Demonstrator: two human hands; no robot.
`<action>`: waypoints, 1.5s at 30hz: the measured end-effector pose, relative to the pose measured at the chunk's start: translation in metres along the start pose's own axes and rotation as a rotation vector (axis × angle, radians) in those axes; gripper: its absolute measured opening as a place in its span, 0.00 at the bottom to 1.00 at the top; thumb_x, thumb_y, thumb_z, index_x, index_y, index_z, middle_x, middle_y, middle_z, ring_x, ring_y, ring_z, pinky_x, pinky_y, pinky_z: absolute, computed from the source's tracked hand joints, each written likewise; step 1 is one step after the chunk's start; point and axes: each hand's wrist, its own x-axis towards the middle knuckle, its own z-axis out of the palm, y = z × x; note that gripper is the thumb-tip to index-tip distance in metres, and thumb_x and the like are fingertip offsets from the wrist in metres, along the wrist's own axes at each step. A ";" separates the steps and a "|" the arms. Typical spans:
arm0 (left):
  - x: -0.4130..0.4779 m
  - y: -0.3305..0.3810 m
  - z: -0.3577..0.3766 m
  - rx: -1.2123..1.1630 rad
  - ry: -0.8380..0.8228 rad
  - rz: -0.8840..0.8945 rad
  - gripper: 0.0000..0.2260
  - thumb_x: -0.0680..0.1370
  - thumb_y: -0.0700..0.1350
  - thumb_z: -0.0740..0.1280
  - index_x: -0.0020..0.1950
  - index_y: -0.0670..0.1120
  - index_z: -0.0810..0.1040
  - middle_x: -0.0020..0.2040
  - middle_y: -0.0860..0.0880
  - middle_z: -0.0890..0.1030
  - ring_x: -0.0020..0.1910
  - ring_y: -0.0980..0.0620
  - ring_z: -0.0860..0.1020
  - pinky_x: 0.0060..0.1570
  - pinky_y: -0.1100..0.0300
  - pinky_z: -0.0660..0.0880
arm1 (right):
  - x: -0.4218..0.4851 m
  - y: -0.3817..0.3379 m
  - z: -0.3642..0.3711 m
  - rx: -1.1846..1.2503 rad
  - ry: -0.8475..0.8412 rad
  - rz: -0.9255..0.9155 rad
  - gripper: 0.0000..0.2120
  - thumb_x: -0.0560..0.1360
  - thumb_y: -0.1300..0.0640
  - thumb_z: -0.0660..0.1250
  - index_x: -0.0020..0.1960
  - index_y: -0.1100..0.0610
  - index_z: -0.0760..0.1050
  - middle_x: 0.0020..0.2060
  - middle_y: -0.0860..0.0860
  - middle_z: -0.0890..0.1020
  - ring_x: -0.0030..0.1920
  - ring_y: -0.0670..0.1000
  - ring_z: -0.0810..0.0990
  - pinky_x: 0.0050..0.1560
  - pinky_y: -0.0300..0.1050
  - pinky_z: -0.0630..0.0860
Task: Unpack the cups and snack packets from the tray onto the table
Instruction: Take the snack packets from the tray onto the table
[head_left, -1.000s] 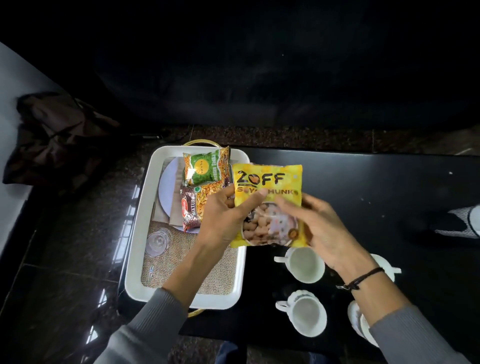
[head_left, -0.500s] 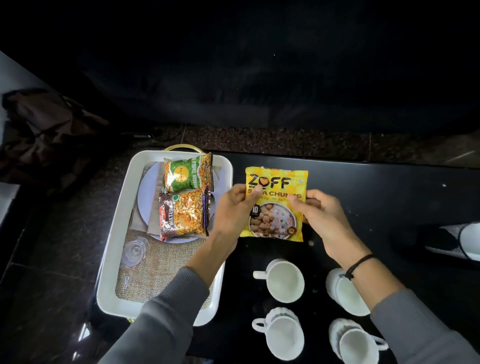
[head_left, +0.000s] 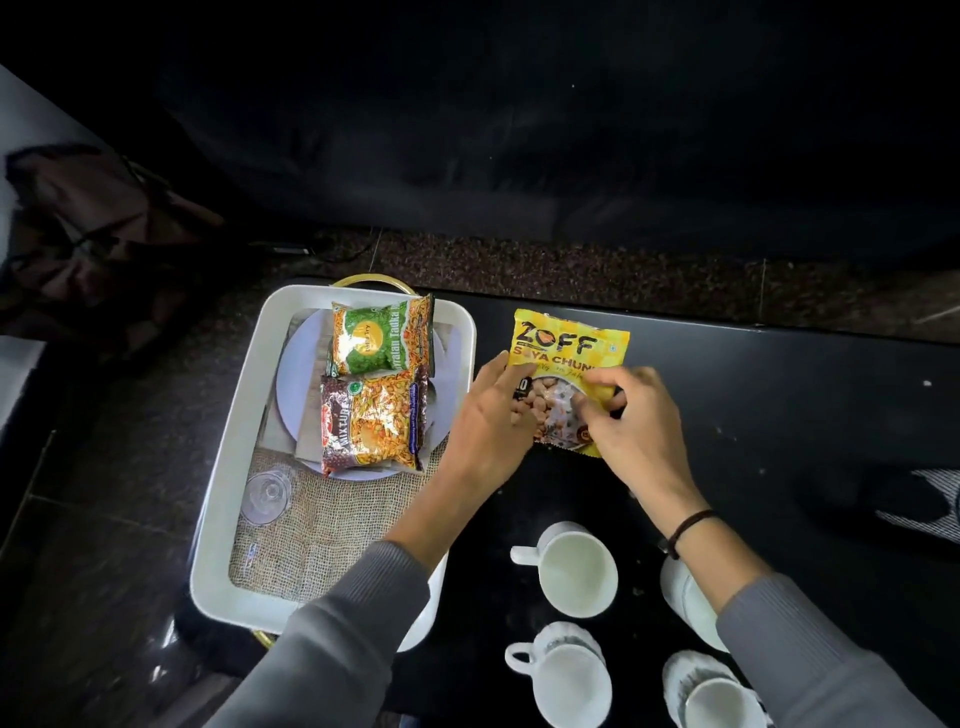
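A yellow Zoff soya chunks packet lies on the black table, right of the white tray. My left hand rests on its left edge and my right hand covers its lower right, fingers on the packet. In the tray, a green snack packet and a maroon mixture packet lie on a round plate. Several white cups stand on the table near me, among them a cup and another cup.
A small clear glass lies on the burlap mat in the tray. A dark cloth bundle sits at the far left. A striped object is at the right edge of the table.
Both hands carried the yellow packet from above the tray to the right and down onto the table. The two packets under it in the tray are now uncovered.
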 end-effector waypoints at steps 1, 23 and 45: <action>-0.001 -0.001 -0.002 -0.001 -0.013 0.003 0.22 0.80 0.37 0.67 0.74 0.47 0.72 0.79 0.47 0.63 0.75 0.50 0.67 0.57 0.83 0.53 | -0.001 -0.002 0.000 -0.012 -0.002 -0.004 0.12 0.77 0.54 0.73 0.60 0.52 0.82 0.55 0.51 0.75 0.49 0.48 0.77 0.50 0.40 0.74; -0.079 -0.114 -0.092 -0.455 0.402 -0.513 0.24 0.78 0.53 0.72 0.68 0.42 0.73 0.51 0.53 0.79 0.50 0.54 0.78 0.53 0.53 0.75 | -0.056 -0.105 0.124 -0.005 -0.256 0.059 0.25 0.76 0.41 0.71 0.65 0.55 0.70 0.47 0.42 0.78 0.51 0.51 0.80 0.38 0.36 0.70; -0.083 -0.105 -0.117 -1.203 0.126 -0.269 0.10 0.65 0.42 0.78 0.45 0.45 0.83 0.44 0.49 0.87 0.42 0.54 0.84 0.50 0.53 0.77 | -0.053 -0.095 0.062 0.653 -0.562 0.054 0.27 0.60 0.54 0.82 0.58 0.54 0.82 0.53 0.51 0.88 0.57 0.49 0.85 0.61 0.45 0.79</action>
